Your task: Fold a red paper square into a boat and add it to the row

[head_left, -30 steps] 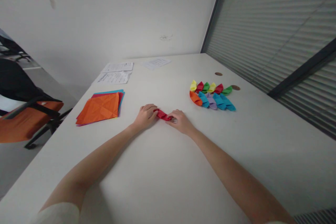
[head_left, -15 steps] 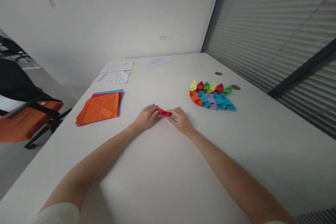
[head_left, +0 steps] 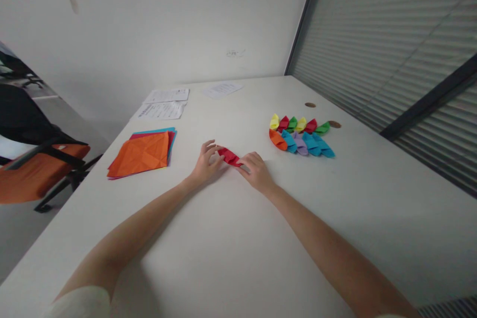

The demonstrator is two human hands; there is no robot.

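Note:
A small piece of folded red paper (head_left: 228,156) lies between my two hands, just above or on the white table (head_left: 238,238). My right hand (head_left: 256,170) pinches its right end between thumb and fingers. At the left end, my left hand (head_left: 205,163) has its thumb along the lower edge and fingertips by the upper tip, with some fingers lifted and apart. Folded paper pieces in several colours sit to the right in two rows, among them an orange piece (head_left: 278,140) and a purple piece (head_left: 300,143).
On the left lies a stack of coloured paper sheets (head_left: 143,153), orange on top. Printed papers (head_left: 162,109) rest behind it, with another printed sheet (head_left: 222,89) at the back. An office chair (head_left: 33,159) stands left of the table, and window blinds (head_left: 391,44) line the right side.
The red paper has tilted, its left end rising, and more of it shows. My left fingers have lifted and spread a little, while my right hand has barely moved.

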